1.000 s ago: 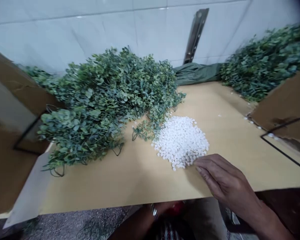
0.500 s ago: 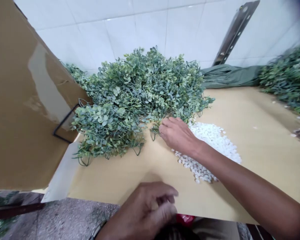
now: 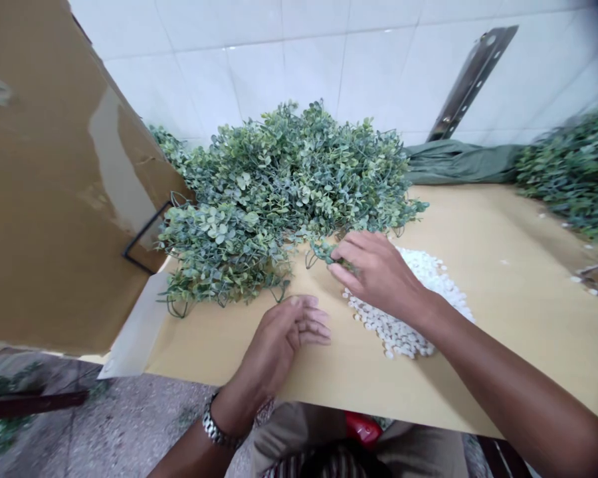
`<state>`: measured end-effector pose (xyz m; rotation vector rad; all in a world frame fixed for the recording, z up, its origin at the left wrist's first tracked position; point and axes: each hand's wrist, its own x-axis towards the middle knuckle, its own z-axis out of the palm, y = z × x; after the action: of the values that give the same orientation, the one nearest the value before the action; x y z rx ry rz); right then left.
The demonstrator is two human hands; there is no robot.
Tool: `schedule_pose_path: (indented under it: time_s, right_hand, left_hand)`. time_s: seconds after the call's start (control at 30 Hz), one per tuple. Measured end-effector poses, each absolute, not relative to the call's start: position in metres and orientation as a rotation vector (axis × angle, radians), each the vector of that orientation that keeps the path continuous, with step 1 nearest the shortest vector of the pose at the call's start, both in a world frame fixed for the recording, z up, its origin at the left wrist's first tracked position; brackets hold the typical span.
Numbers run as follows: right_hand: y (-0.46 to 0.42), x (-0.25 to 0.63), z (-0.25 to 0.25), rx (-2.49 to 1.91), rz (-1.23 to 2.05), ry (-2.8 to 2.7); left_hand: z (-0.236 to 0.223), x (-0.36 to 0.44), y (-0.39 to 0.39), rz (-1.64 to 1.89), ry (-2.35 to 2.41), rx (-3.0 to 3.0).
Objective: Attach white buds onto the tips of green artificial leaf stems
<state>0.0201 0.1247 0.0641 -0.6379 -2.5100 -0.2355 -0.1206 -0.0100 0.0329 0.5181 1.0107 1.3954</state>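
I view the left hand (image 3: 285,330), fingers parted, above the near part of the table (image 3: 339,378). Beyond, the right hand (image 3: 381,269) surrounds a leafy green sprig (image 3: 323,250); whether its fingers clamp it, I cannot tell. Room extends right, to the far cloth (image 3: 461,162).

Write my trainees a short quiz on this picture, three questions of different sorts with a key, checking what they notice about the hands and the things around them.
1. True or false: the watch is on the right wrist.

2. Which of these is closest to the right hand? (a) cardboard (b) leafy sprig (c) metal strip

3. What colour are the small loose pieces partly hidden by the right forearm?

Key: 1. False; the watch is on the left wrist. 2. b. 3. White.
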Motion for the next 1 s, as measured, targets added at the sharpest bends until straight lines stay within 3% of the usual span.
schedule_pose_path:
  time_s: [0.33, 0.8, 1.0]
  right_hand:
    - [0.054, 0.070, 0.062, 0.052, -0.516, -2.404]
    - [-0.004, 0.106, 0.015, -0.150, -0.330, -2.320]
    - [-0.018, 0.111, 0.004, -0.252, -0.065, -2.271]
  left_hand:
    - [0.048, -0.105, -0.011, 1.314, 0.859, 0.558]
    - [0.028, -0.046, -0.031, 1.280, 0.893, 0.396]
    - [0.021, -0.042, -0.034, 1.332, 0.946, 0.434]
